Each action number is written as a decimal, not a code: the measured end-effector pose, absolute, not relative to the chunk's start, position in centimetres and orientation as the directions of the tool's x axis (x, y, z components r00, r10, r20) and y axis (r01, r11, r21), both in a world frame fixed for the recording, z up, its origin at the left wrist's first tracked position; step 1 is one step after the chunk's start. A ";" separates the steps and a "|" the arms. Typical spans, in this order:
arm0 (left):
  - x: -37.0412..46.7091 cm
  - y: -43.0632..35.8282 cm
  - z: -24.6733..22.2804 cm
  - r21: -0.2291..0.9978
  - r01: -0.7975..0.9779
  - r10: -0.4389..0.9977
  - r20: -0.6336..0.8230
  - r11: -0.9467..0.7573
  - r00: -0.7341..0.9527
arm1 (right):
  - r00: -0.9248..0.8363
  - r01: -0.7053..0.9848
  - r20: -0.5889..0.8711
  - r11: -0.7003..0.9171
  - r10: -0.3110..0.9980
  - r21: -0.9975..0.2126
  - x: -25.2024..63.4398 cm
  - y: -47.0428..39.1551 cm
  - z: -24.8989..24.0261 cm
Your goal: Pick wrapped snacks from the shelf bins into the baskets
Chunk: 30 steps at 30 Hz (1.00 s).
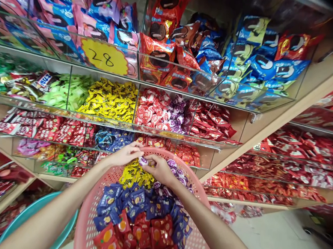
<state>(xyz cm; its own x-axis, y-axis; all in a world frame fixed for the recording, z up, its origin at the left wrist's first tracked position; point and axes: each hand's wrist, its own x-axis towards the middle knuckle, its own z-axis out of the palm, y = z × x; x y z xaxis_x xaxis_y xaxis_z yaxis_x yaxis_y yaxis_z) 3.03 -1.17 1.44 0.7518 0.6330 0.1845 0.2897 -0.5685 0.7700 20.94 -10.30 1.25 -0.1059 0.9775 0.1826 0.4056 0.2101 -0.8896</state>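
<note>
A pink perforated basket [86,216] holds heaps of wrapped candies: yellow packets [134,175], dark blue packets [136,201], red packets with an orange fruit print [133,235], and purple-and-white candies [175,169] along its right side. My right hand [160,170] reaches over the far part of the basket, pinching one purple-and-white wrapped candy [142,161] between thumb and fingers. Just left of it, my left hand [127,154] is at the basket's far rim, its fingers loosely extended and nothing visible in them. Whether it touches the rim is unclear.
Tiered shelves with clear-fronted bins rise ahead, holding yellow candies [111,101], red-and-white candies [152,108] and packaged cookies [162,57]. A yellow tag [104,56] reads 28. At lower left stands a teal tub [47,205]. More red-packet shelves [271,170] extend right.
</note>
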 end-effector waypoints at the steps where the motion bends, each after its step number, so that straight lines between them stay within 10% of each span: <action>1: 3.0 -1.2 1.4 0.771 0.290 0.634 0.184 -0.567 0.751 | -0.102 0.405 0.186 0.212 0.977 -0.890 20.9 -10.3 1.3; 20: 2.9 -0.7 1.5 0.803 0.256 0.615 0.166 -0.537 0.771 | -0.118 -0.076 -0.061 -0.070 0.991 -0.995 22.2 -10.3 0.5; 30: 3.4 -0.6 1.3 0.798 0.271 0.647 0.184 -0.538 0.740 | -0.211 -0.030 -0.234 -0.245 0.949 -0.969 23.3 -9.9 1.5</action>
